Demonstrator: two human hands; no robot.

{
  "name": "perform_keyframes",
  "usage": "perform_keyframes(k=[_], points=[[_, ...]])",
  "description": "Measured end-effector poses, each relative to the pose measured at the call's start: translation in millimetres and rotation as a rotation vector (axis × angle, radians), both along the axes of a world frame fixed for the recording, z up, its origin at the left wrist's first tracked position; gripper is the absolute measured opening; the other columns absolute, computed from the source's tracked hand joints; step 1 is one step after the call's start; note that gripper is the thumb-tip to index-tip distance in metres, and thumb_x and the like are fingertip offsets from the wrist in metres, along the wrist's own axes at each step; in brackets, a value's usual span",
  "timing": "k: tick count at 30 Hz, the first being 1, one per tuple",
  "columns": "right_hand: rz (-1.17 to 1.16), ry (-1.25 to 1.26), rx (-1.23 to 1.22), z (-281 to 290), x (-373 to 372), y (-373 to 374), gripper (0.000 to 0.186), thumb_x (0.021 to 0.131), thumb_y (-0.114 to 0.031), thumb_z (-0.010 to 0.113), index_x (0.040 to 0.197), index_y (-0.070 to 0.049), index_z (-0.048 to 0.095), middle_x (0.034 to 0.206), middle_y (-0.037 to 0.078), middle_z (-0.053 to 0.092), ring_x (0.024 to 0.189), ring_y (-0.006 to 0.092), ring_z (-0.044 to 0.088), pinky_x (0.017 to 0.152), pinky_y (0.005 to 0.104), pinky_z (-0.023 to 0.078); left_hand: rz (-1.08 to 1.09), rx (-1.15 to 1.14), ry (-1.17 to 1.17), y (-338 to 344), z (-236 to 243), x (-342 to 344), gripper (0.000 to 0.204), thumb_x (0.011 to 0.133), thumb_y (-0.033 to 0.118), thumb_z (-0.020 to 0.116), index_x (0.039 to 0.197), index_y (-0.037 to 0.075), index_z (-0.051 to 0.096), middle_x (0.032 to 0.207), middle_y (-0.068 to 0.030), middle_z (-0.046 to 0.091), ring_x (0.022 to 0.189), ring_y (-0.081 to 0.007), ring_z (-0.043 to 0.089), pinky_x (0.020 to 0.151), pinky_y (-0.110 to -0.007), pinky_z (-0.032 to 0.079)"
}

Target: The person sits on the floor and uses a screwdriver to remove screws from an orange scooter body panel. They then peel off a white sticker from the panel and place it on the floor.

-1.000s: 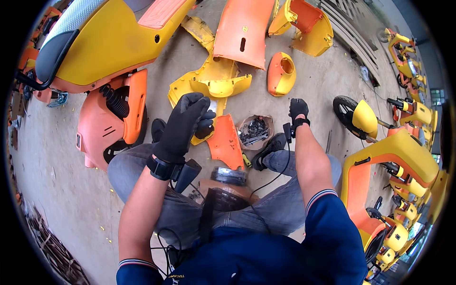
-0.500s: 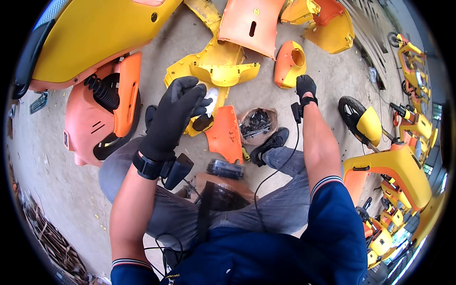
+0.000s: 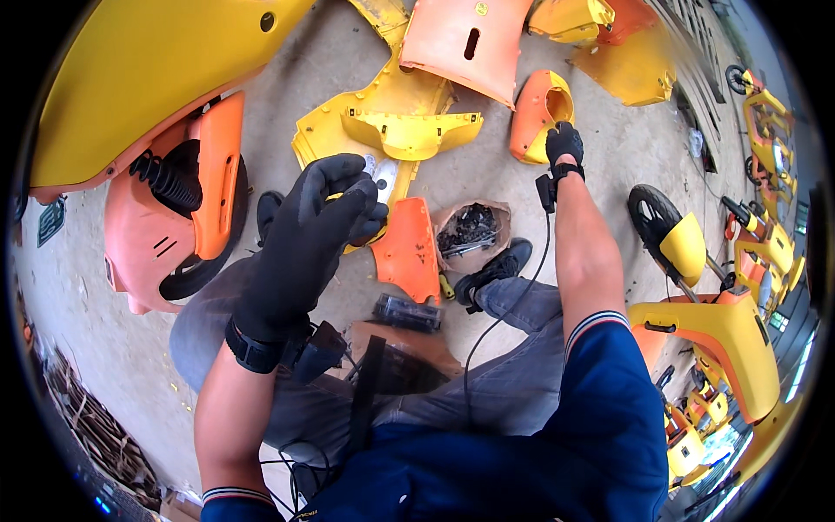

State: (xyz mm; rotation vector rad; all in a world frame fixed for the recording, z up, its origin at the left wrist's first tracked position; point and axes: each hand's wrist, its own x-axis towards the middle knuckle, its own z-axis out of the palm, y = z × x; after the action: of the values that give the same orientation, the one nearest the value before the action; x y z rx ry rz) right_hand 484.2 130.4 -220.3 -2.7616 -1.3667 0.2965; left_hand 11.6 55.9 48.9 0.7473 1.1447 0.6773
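Note:
My left hand (image 3: pixel 317 217), in a black glove, is raised over my left knee with its fingers curled toward the thumb; anything between them is hidden. Below and beyond it lie a large yellow plastic frame (image 3: pixel 326 130) and a curved yellow part (image 3: pixel 409 135). My right hand (image 3: pixel 566 144), also black-gloved, reaches to the near right rim of an orange-and-yellow plastic shell (image 3: pixel 528 122) with a round opening. Its fingers are closed at that rim, and the shell rests on the ground. Between my feet is a flat orange panel (image 3: pixel 406 252).
A paper bag of dark small parts (image 3: pixel 474 233) stands by my right shoe (image 3: pixel 496 274). Nearer lies a clear plastic box (image 3: pixel 407 312). A yellow-orange scooter body (image 3: pixel 165 78) fills the upper left. An orange panel (image 3: pixel 465 43) lies ahead; more yellow scooters (image 3: pixel 739 331) stand right.
My right hand has moved forward to the shell's rim. My left hand stays raised, its fingers slightly more bent. The view has shifted a little.

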Motion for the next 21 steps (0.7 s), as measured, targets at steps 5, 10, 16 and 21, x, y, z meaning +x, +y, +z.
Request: perform_keyframes(k=[5,10,16,21], points=[[0.087,0.033,0.061,-28.1,14.0,11.4,0.049,0.089,-0.023,0.056,0.135,-0.006,0.05,0.136,0.019,0.053,0.127,0.0328,0.051,0.105,0.0412,0.042,0.011,-0.025,0.023,0.5,0.1,5.5,0.04,0.099,0.021,0.052,0.131,-0.003,0.045,0.122,-0.0128,0.055,0.104,-0.0198,0.064,0.088,-0.031,0.052],[0.064,0.089,-0.018,-41.5,20.6,25.6,0.053,0.087,-0.016,0.056,0.139,-0.008,0.045,0.139,0.02,0.051,0.125,0.0341,0.053,0.101,0.0422,0.045,0.023,-0.065,0.031,4.2,-4.2,9.0,0.039,0.1,0.02,0.05,0.132,-0.002,0.045,0.121,-0.013,0.056,0.103,-0.0192,0.064,0.086,-0.03,0.052],[0.055,0.001,-0.09,-44.4,18.1,27.3,0.054,0.084,-0.017,0.059,0.137,-0.015,0.048,0.128,0.024,0.055,0.116,0.0395,0.058,0.095,0.0465,0.049,-0.004,-0.058,0.073,4.0,-7.0,9.4,0.038,0.1,0.02,0.05,0.131,-0.002,0.045,0.121,-0.012,0.057,0.102,-0.0183,0.064,0.083,-0.028,0.052],[0.016,-0.035,-0.203,-47.2,0.3,9.8,0.04,0.081,-0.031,0.066,0.119,-0.017,0.065,0.125,0.019,0.057,0.114,0.0372,0.06,0.094,0.0453,0.05,0.001,-0.072,0.078,4.2,-6.6,9.2,0.039,0.1,0.021,0.05,0.131,-0.002,0.046,0.121,-0.0113,0.057,0.101,-0.0181,0.064,0.081,-0.028,0.052]])
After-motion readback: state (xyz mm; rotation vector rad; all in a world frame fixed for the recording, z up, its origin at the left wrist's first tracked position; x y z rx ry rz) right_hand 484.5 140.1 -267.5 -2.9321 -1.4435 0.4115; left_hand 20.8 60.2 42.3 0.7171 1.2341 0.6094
